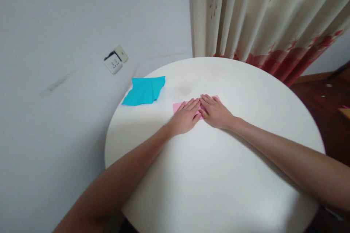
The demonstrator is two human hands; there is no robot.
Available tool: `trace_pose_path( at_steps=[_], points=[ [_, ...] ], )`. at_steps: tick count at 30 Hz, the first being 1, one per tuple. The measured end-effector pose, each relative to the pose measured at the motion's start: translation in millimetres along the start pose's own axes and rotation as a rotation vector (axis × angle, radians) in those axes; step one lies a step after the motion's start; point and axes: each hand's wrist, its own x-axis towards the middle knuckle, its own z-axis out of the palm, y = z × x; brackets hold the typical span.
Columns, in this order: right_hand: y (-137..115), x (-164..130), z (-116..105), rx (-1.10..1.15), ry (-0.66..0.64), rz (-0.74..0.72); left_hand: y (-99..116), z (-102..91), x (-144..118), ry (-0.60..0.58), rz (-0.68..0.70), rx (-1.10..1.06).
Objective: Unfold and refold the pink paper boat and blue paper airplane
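Note:
A pink sheet [177,106], which looks like paper, lies flat near the middle of the white table, mostly covered by my hands. My left hand [185,117] rests palm down on its left part, fingers stretched out. On the right part lies my right hand [214,112], also flat, its fingers pointing up and to the left. The fingertips of both hands almost meet over the sheet. To the left and farther back, a creased bright blue sheet [143,91] lies by the table's edge, apart from both hands.
The round white table [218,182] stands close to a pale wall [68,14] with a socket plate [113,63] on it. Behind the table hangs a cream curtain [254,18] with red flowers. Dark reddish floor [314,105] shows at the right.

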Motion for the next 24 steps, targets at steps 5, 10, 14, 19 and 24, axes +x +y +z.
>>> trace_pose_path(
  at_steps=[5, 10, 14, 19, 24],
  points=[
    [0.7, 0.0, 0.2, 0.009, 0.003, -0.004, 0.3, 0.6, 0.3, 0.003, 0.004, 0.004],
    [0.2, 0.3, -0.5, 0.003, 0.005, -0.002, -0.2, 0.7, 0.0, 0.005, 0.001, -0.003],
    [-0.5, 0.4, -0.9, -0.001, 0.005, -0.004, 0.5, -0.4, -0.5, 0.005, 0.0, -0.013],
    [-1.0, -0.6, 0.3, -0.016, 0.003, 0.053, 1.2, -0.8, -0.7, 0.004, -0.002, -0.006],
    [1.1, -1.6, 3.3, -0.039, 0.033, 0.181, 2.2, -2.4, -1.0, -0.015, -0.009, -0.002]
  ],
)
